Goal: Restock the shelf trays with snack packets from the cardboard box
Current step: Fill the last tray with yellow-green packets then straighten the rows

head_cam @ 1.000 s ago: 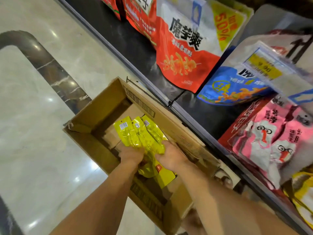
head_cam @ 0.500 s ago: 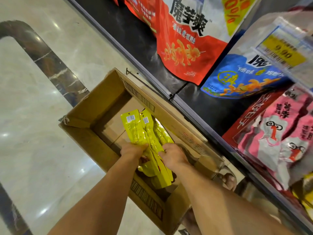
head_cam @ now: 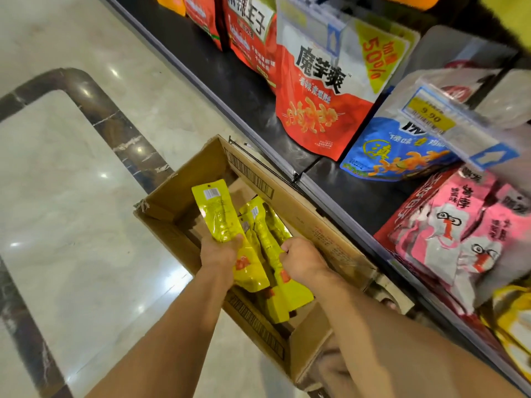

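An open cardboard box [head_cam: 184, 205] sits on the floor against the shelf base. Over it, my left hand [head_cam: 219, 255] grips a long yellow snack packet [head_cam: 217, 211] that points up and away from me. My right hand [head_cam: 304, 261] holds a bunch of several more yellow packets [head_cam: 270, 239] beside it; their lower ends hang below both hands inside the box. The shelf [head_cam: 353, 196] runs along the right, with a tray of pink packets [head_cam: 459, 225] at its near end.
Large red snack bags [head_cam: 319, 104] and a blue bag [head_cam: 393, 156] stand on the dark shelf. A clear price-tag holder [head_cam: 448, 122] juts out above the pink packets. Yellow packets [head_cam: 514, 317] lie at the far right. Marble floor [head_cam: 71, 211] spreads to the left.
Both hands have lifted the yellow packets higher out of the box. The left hand has drawn one packet apart from the bunch, up and to the left.
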